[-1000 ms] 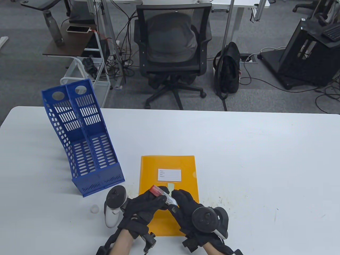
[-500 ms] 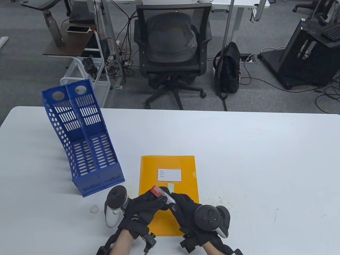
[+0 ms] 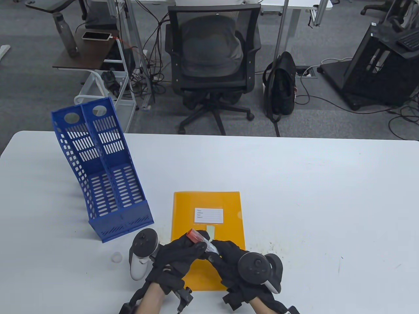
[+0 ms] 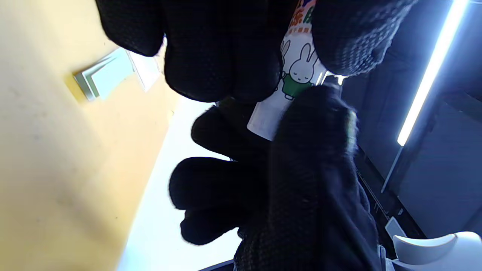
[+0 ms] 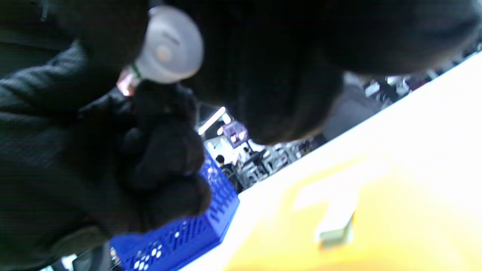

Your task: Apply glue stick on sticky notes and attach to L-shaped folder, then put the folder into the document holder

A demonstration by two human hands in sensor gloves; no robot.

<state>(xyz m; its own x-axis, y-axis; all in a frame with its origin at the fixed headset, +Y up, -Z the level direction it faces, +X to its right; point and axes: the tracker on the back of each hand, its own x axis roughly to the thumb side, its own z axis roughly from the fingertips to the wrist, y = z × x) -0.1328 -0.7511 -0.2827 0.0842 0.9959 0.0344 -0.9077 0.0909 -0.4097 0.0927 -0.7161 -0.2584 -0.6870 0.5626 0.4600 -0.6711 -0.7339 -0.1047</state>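
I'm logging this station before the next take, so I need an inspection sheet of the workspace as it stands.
Surface: white table, specks and smudges near the folder.
Job's things: orange L-shaped folder lying flat; pale green sticky notes on it below its white label; blue document holder to its left, no folder in it; glue stick held over the folder.
Clutter: small clear cap left of the hands.
Grippers: left hand and right hand both grip the glue stick.
Cables: none on the table; tangled cables on the floor beyond.
Surroundings: office chair, black backpack.
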